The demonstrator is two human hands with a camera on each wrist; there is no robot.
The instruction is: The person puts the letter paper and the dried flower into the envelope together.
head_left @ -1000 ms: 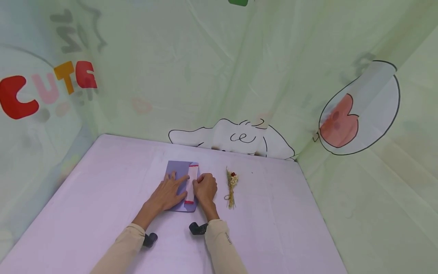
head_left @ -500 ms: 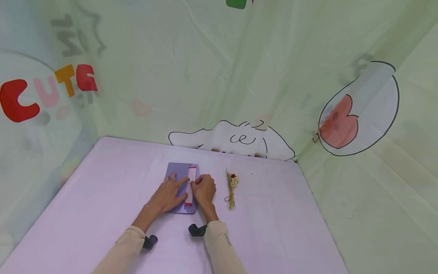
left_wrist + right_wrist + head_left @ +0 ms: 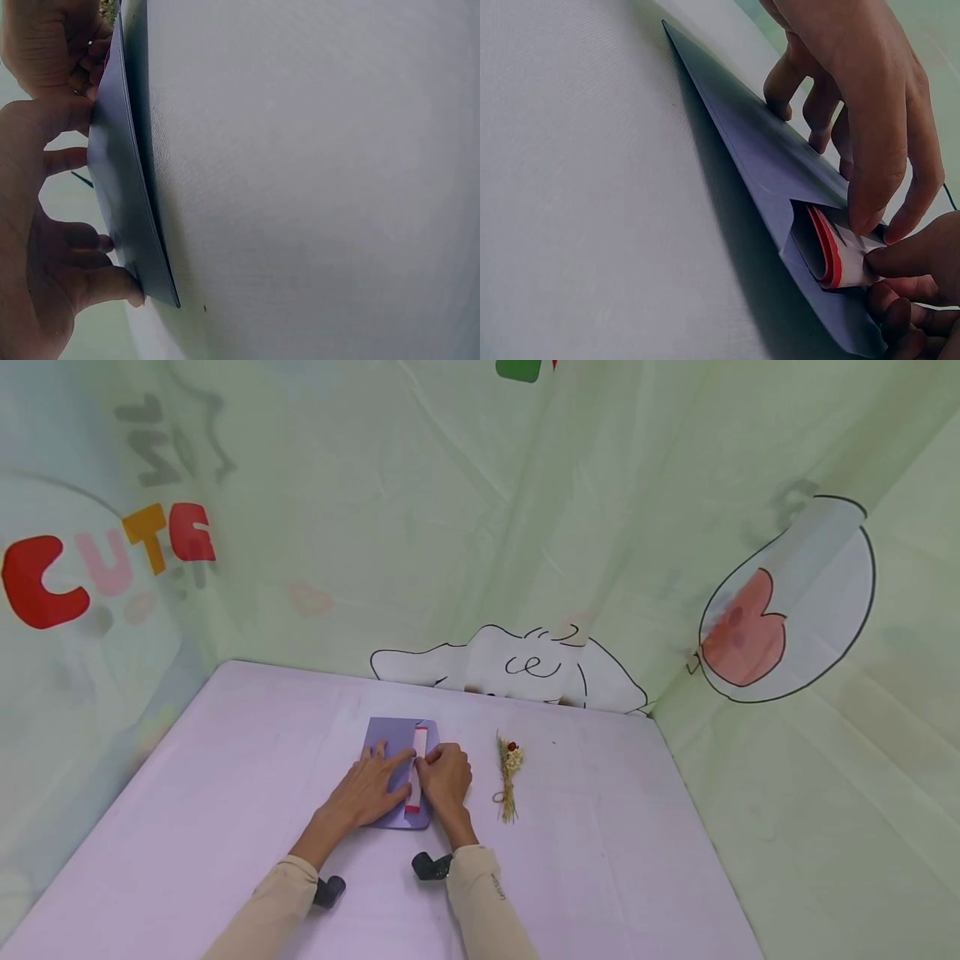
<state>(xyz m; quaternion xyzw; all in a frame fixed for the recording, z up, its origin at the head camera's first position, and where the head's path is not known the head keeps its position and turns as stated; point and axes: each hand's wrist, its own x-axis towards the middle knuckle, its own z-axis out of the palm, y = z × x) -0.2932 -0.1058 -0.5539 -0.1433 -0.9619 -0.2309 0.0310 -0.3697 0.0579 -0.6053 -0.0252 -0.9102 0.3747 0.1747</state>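
Note:
A purple envelope (image 3: 388,731) lies on the table with its opening on the right. Out of that opening sticks a folded white paper (image 3: 421,739) with red edges; the right wrist view shows its layers (image 3: 844,262) inside the pocket. My left hand (image 3: 363,789) is spread over the envelope, its fingertips pressing the top face and its index finger and thumb beside the paper. At the paper's outer edge, my right hand (image 3: 447,772) pinches it, with the thumb on top and the other fingers curled. The rest of the paper is hidden in the envelope.
A small bunch of dried flowers (image 3: 509,777), tied with twine, lies to the right of the envelope. The table (image 3: 637,860) has a pale pink cover. Light green curtains (image 3: 337,527) with printed drawings enclose it at the back and sides.
The visible strip of folded paper has become narrower as it slid left into the envelope. My right hand has shifted slightly left with it; my left hand keeps its place on the envelope.

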